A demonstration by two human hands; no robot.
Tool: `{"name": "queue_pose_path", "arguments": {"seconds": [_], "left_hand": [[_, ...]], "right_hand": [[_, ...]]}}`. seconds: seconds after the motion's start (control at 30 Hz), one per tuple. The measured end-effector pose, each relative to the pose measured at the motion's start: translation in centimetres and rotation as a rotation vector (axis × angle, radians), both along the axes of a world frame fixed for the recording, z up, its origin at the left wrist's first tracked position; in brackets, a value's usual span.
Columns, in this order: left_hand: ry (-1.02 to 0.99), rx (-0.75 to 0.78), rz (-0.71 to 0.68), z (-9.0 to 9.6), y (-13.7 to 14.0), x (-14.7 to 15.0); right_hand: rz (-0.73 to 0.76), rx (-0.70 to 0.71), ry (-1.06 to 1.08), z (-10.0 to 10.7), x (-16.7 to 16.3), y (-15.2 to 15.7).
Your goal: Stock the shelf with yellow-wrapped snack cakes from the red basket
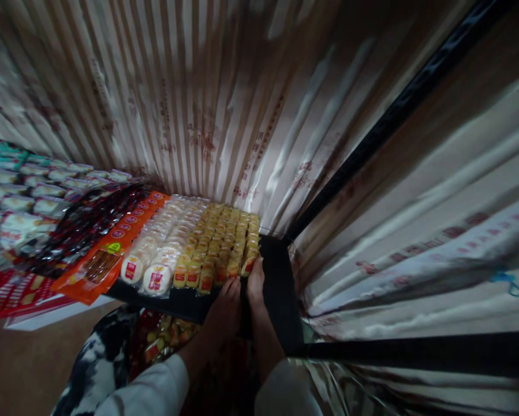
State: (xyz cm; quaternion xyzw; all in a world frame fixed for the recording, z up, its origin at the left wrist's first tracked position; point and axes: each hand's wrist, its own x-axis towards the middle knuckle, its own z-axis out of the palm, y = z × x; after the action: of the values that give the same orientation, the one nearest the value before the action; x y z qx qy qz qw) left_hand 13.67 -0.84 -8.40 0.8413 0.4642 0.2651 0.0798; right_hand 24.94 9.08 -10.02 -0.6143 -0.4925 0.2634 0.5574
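- The small yellow snack packets (218, 231) stand in close rows near the right end of the black shelf (280, 289); their front ends carry red labels.
- The left hand (228, 300) has its fingers at the front ends of these rows, bent and near together. Whether they grip a packet, I cannot tell.
- The right hand (256, 284) is just beside it, at the front end of the rightmost row. Its fingers are partly hidden, so I cannot tell if it is closed on something.
- With one hand in front and the other at the corner, they could serve to make the row ends straight; this is my judgement.
- To the left, the round white packets (156, 279) lie in two rows next to the yellow ones. Such tight rows probably support each other and save space.
- Further left, the orange stick-snack packet (107, 251) lies slanted, its lower end passing over the shelf's front edge, perhaps because it is long.
- Behind stands the pleated printed sheeting (202, 115), which seems to limit how far back the rows can go.
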Motion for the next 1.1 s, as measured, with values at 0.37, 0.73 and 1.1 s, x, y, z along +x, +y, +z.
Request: {"name": "queue_pose_path", "arguments": {"seconds": [0.37, 0.73, 1.1], "left_hand": [[-0.02, 0.002, -0.003, -0.4, 0.1, 0.1], [0.02, 0.028, 0.016, -0.7, 0.0, 0.2], [0.073, -0.018, -0.017, -0.8, -0.1, -0.2]], "right_hand": [[0.048, -0.093, -0.115, 1.8, -0.8, -0.3], [0.052, -0.103, -0.004, 1.8, 0.2, 0.5], [-0.144, -0.051, 0.049, 3.6, -0.4, -4.1]]}}
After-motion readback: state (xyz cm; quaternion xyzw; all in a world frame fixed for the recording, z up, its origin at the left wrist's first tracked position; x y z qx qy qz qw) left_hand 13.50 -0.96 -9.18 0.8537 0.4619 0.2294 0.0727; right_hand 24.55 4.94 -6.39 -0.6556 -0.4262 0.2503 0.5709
